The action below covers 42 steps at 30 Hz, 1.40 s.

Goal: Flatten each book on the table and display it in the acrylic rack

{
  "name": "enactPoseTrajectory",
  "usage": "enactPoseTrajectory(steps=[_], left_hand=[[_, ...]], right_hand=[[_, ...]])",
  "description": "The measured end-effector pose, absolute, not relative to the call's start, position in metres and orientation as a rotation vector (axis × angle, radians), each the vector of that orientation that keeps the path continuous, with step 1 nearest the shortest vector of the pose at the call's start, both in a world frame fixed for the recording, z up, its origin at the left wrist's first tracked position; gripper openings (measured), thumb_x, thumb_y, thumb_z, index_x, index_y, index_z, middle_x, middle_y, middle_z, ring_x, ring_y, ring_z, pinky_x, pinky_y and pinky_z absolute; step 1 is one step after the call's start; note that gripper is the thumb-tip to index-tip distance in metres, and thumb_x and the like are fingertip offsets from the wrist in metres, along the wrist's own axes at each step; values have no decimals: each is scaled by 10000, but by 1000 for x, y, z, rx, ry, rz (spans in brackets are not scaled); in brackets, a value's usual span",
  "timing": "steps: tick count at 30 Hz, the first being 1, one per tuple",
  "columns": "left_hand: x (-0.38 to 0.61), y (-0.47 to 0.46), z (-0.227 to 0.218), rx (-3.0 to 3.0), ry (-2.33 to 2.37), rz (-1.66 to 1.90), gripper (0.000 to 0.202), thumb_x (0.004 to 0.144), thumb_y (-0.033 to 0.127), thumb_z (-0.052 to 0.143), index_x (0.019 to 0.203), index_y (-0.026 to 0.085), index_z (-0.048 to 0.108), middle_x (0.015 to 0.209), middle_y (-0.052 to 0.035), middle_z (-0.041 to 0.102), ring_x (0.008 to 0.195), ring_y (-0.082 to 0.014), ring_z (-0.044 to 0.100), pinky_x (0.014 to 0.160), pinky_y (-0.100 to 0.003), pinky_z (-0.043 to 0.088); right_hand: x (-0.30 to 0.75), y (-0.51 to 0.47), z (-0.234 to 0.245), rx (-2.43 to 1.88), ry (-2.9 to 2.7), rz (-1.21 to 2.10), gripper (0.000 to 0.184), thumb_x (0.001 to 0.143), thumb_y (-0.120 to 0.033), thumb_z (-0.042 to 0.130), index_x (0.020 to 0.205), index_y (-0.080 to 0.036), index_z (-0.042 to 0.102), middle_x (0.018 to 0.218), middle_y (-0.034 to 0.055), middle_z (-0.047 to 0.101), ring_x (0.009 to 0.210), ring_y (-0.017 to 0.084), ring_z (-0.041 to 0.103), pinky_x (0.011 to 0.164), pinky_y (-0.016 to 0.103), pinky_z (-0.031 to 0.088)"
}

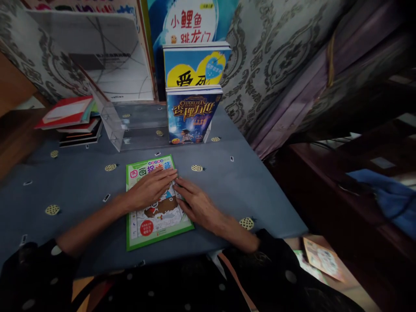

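A green-bordered picture book [164,214] with Chinese lettering lies closed, cover up, near the front of the table. Across its upper half rests my left hand [147,188], flat, with the fingers stretched toward the book's right edge. My right hand [198,203] lies on the right side of the cover and its edge, fingers extended and apart from one another. The fingertips of both hands nearly meet at the upper right of the book. Parts of the title and the cover drawing are hidden under them.
Behind the book, a clear stand [112,121] holds upright books, a blue-covered one [191,119] in front. A stack of books [73,115] sits at the back left. The patterned tablecloth [227,190] ends at right; more books [325,260] lie lower down there.
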<state>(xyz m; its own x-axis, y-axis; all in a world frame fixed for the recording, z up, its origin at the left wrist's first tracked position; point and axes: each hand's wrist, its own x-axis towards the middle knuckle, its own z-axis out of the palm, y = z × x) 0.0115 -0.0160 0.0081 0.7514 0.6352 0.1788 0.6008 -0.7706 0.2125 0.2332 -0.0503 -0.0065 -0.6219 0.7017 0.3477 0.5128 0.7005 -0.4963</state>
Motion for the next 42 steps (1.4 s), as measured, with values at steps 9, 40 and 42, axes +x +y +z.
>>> enactPoseTrajectory(steps=[9,40,42], left_hand=[[19,-43,13,2819,924,286,436,1013,183,310,1433,154,427,1501,-90,480,1409,-164,404,1185,-403,306],[26,-151,19,2891,934,84,639,884,15,398,1505,105,277,1558,-132,378,1467,-227,297,1196,-455,262],[19,-157,19,2899,937,60,674,862,7,415,1511,111,270,1562,-134,367,1467,-237,295,1199,-459,255]], right_hand=[[248,-78,-6,-888,-2360,503,375,952,-182,488,1310,-127,587,1383,174,576,1339,265,500,1081,490,481],[273,-150,-2,-850,-2303,454,428,945,-84,474,1327,-225,607,1228,107,693,1185,249,623,965,502,575],[272,-150,0,-842,-2302,448,431,944,-80,475,1327,-226,607,1221,104,695,1186,251,621,964,498,578]])
